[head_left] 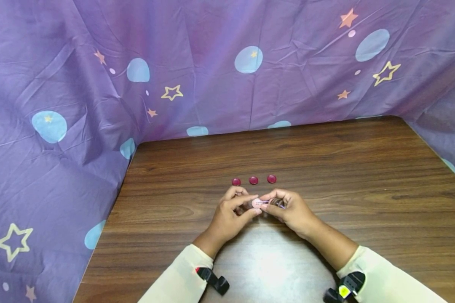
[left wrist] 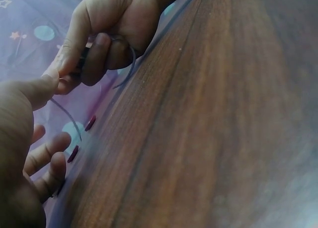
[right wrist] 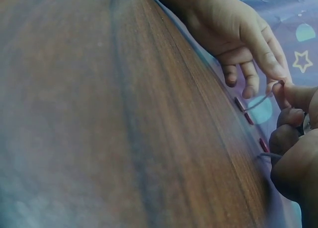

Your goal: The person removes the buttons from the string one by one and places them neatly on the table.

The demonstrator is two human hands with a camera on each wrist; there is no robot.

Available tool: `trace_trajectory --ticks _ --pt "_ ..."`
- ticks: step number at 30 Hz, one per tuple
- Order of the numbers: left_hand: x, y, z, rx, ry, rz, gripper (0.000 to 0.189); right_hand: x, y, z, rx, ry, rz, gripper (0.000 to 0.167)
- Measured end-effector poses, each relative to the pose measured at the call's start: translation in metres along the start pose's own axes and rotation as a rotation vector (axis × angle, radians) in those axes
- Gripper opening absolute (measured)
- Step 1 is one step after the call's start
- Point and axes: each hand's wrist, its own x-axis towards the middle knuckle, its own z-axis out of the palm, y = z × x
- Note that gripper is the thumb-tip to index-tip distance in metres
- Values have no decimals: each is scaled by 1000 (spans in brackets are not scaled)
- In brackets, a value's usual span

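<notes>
Between the thumb and forefinger of my left hand (head_left: 227, 212) is a pale pink round button (head_left: 256, 203), held on edge with its face toward the head camera. My right hand (head_left: 293, 210) meets it from the other side, its thumb and forefinger pinching a thin greyish-purple cord at the button. One length of cord (left wrist: 69, 115) hangs below the fingertips in the left wrist view; another loops out of the right palm. The right hand's other fingers curl round a small dark item (left wrist: 82, 59), mostly hidden, kind unclear.
Three dark red discs, a left one (head_left: 236, 182), a middle one (head_left: 253, 180) and a right one (head_left: 271, 179), lie in a row just beyond the hands. The brown wooden table (head_left: 167, 202) ends against a purple patterned cloth (head_left: 212, 84).
</notes>
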Motion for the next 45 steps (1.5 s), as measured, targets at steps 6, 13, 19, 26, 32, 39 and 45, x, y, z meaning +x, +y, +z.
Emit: trace_trajectory --ticks 6,13,19,26,32,39,45 --pt "0 0 0 -26 5 -17 32 0 1 -1 46 0 -13 27" --pt "-1 1 0 -44 8 -40 33 0 2 -2 70 25 -28 26" --pt "-1 2 0 -48 4 -47 34 0 2 -2 70 30 -27 27" --pt "0 2 0 -56 2 -40 33 1 2 -2 46 41 -25 29" --pt "0 1 1 -47 15 -30 33 1 3 -2 -1 48 -54 23" --pt "0 0 1 -55 25 -26 33 1 3 -2 -42 84 -58 18" --pt "0 1 1 -51 27 -39 34 1 1 -4 20 90 -40 21"
